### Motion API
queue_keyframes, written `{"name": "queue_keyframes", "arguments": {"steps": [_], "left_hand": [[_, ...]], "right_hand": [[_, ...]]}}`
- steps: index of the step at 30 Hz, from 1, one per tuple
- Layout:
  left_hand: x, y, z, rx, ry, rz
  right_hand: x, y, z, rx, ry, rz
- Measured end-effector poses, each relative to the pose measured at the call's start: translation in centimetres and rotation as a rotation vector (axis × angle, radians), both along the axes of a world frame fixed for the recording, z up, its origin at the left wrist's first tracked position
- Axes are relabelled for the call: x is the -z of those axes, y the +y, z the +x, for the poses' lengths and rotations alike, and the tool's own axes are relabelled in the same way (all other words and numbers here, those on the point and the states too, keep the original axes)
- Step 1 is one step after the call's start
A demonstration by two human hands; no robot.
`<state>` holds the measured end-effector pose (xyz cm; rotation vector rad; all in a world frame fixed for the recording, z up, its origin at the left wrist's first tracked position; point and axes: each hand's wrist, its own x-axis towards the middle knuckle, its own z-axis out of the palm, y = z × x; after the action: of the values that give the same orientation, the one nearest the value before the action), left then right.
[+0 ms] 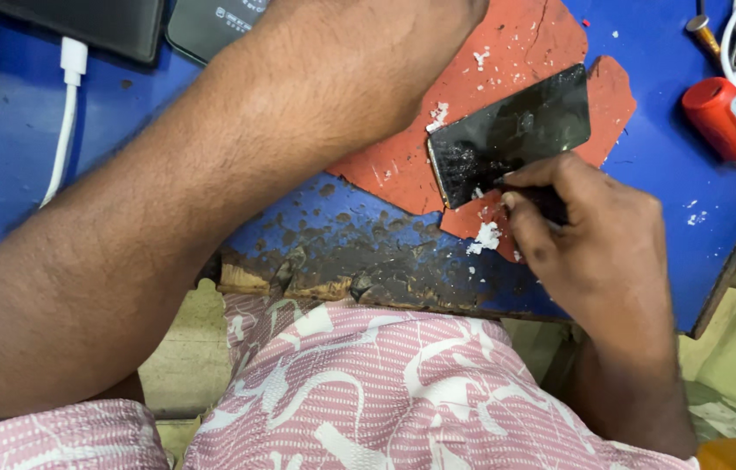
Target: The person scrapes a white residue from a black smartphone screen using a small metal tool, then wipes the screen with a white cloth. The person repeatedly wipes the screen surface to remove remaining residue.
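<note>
A black glass phone panel [511, 130] lies tilted on a torn red mat [507, 52] on the blue bench. My right hand [590, 244] rests at the panel's near edge. Its thumb and fingers are pinched around a small dark tool that I cannot make out, with the fingertips touching the panel's lower edge. White crumbs [484, 237] are scattered beside the fingers and over the mat. My left forearm [211, 174] crosses the view from lower left to the top, and its hand is cut off beyond the top edge.
Two dark devices [89, 22] lie at the top left, with a white cable [65, 122] plugged into one. A red cylinder [725, 120] and a brass-tipped tool [701, 30] sit at the right. The bench's front edge [342, 283] is chipped and worn.
</note>
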<state>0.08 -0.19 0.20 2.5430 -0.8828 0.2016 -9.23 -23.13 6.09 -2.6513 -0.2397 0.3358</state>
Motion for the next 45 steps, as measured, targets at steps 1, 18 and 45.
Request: {"name": "queue_keyframes", "arguments": {"steps": [1,18,45], "left_hand": [[0.0,0.1,0.0,-0.009,-0.018,-0.009],[-0.2,0.1,0.0,0.001,-0.005,-0.009],[0.3,0.1,0.1,-0.008,-0.108,-0.030]], "right_hand": [[0.0,0.0,0.0,-0.022,-0.002,0.025],[0.1,-0.2,0.0,-0.191,-0.079,0.033],[-0.1,1.3,2.9,-0.306,-0.288,-0.143]]}}
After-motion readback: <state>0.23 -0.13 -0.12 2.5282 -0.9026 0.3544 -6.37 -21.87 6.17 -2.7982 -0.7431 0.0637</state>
